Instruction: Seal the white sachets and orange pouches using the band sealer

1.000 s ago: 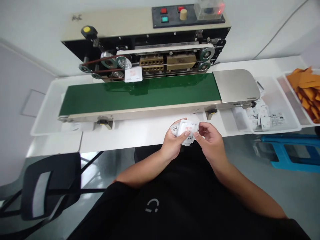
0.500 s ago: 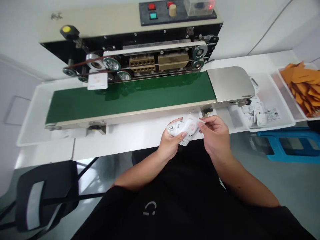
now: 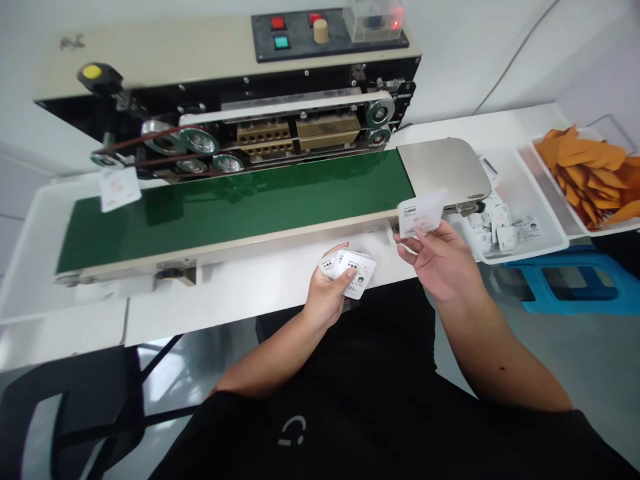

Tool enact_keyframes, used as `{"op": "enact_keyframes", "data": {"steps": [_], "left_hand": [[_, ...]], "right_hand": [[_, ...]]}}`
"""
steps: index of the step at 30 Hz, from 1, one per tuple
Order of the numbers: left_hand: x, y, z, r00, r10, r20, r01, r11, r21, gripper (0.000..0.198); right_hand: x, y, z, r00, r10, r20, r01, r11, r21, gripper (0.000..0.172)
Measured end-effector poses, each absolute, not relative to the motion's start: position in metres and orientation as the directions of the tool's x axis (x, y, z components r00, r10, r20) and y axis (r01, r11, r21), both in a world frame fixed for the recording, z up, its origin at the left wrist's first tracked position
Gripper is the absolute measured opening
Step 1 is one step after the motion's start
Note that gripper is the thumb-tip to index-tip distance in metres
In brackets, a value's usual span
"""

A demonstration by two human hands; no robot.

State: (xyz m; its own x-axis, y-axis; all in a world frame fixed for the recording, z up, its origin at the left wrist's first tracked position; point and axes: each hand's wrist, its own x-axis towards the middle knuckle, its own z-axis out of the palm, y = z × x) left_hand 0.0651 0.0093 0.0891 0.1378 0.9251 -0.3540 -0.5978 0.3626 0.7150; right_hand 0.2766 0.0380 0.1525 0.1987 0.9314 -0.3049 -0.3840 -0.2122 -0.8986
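My left hand (image 3: 330, 290) is closed around several small white printed packets (image 3: 357, 272), fanned out, just in front of the table's front edge. Between the thumb and fingers of my right hand (image 3: 440, 257) is a single white packet (image 3: 420, 215) with pinkish print. It is raised beside the near edge of the band sealing machine's green conveyor belt (image 3: 280, 200), close to the metal end plate (image 3: 445, 170). Another white packet (image 3: 120, 189) is at the rollers on the machine's left end, over the belt.
A white bin (image 3: 555, 230) with several packets stands right of the conveyor, beside a bin of orange pouches (image 3: 585, 173). Another white bin (image 3: 25, 247) sits under the left end. A blue stool (image 3: 585, 283) and a dark chair (image 3: 95, 393) are below the table. Control buttons (image 3: 281, 42) top the machine.
My right hand has drawn one packet off the bundle and carried it up and right, towards the conveyor. The packet at the rollers has moved left. The view has shifted slightly.
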Motion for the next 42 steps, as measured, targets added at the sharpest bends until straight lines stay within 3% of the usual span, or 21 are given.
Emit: {"op": "enact_keyframes", "data": {"steps": [6, 11, 18, 26, 30, 38, 42], "left_hand": [[0.060, 0.011, 0.086, 0.150, 0.925, -0.350, -0.579, 0.369, 0.727, 0.073], [0.056, 0.013, 0.083, 0.130, 0.918, -0.374, -0.583, 0.376, 0.720, 0.073], [0.050, 0.017, 0.079, 0.092, 0.907, -0.411, -0.594, 0.381, 0.708, 0.072], [0.047, 0.022, 0.077, 0.086, 0.915, -0.395, -0.599, 0.364, 0.713, 0.072], [0.048, 0.023, 0.080, 0.099, 0.920, -0.378, -0.597, 0.359, 0.718, 0.071], [0.051, 0.018, 0.083, 0.107, 0.926, -0.361, -0.615, 0.347, 0.708, 0.073], [0.058, 0.017, 0.088, 0.114, 0.925, -0.362, -0.631, 0.349, 0.693, 0.073]], "right_hand": [[0.300, 0.095, 0.178, 0.282, 0.912, -0.297, -0.322, -0.201, -0.925, 0.023], [0.314, 0.157, 0.206, 0.214, 0.892, -0.398, -0.156, -0.371, -0.915, 0.009], [0.314, 0.196, 0.216, 0.155, 0.879, -0.450, -0.056, -0.447, -0.893, 0.022], [0.294, 0.206, 0.219, 0.068, 0.884, -0.462, -0.007, -0.462, -0.887, 0.018], [0.295, 0.206, 0.219, 0.110, 0.911, -0.397, 0.080, -0.406, -0.910, 0.021], [0.297, 0.107, 0.190, 0.297, 0.952, -0.071, 0.081, -0.100, -0.992, 0.022], [0.271, 0.035, 0.152, 0.153, 0.983, -0.098, 0.043, -0.106, -0.993, 0.023]]}}
